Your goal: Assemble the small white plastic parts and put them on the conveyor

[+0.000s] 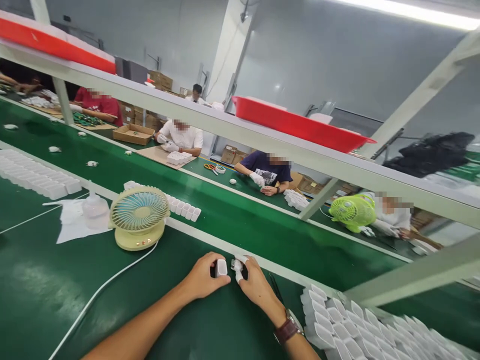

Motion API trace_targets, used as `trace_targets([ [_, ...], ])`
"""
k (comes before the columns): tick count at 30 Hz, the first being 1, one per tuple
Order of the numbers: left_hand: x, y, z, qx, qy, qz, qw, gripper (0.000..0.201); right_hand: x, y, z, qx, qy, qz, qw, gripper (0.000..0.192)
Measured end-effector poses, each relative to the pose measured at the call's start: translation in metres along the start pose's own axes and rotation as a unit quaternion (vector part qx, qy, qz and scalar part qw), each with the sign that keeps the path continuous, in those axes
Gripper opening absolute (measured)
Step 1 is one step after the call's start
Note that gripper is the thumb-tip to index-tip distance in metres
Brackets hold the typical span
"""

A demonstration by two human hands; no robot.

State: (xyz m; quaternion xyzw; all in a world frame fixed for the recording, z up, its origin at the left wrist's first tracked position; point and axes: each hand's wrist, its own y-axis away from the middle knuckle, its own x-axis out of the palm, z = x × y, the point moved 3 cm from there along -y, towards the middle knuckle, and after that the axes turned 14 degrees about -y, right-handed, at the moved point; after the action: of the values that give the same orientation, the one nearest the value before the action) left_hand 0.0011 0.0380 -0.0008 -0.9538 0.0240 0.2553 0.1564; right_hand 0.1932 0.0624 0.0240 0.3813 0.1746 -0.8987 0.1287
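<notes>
On the green surface (45, 300), the left hand (204, 277) is closed around a small white plastic block (221, 267), held upright just above the mat near the white dividing strip. The right hand (255, 285), with white finger cots on thumb and forefinger, pinches a tiny pale piece (237, 264) just beside that block; a brown-strapped watch (288, 329) sits on its wrist. A cream desk fan (138, 216) stands to the left, and white moulded plastic pieces (337, 325) lie stacked to the right.
</notes>
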Motion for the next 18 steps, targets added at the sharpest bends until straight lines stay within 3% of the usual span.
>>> trace_targets([
  [6, 0.001, 0.004, 0.000, 0.005, -0.031, 0.009, 0.999, 0.034, -0.010, 0.049, -0.005, -0.018, -0.072, 0.002, 0.997, 0.050],
  [18, 0.000, 0.009, -0.003, 0.021, -0.089, 0.020, 0.996, 0.048, 0.001, 0.064, 0.001, -0.017, -0.111, -0.075, 0.991, 0.043],
])
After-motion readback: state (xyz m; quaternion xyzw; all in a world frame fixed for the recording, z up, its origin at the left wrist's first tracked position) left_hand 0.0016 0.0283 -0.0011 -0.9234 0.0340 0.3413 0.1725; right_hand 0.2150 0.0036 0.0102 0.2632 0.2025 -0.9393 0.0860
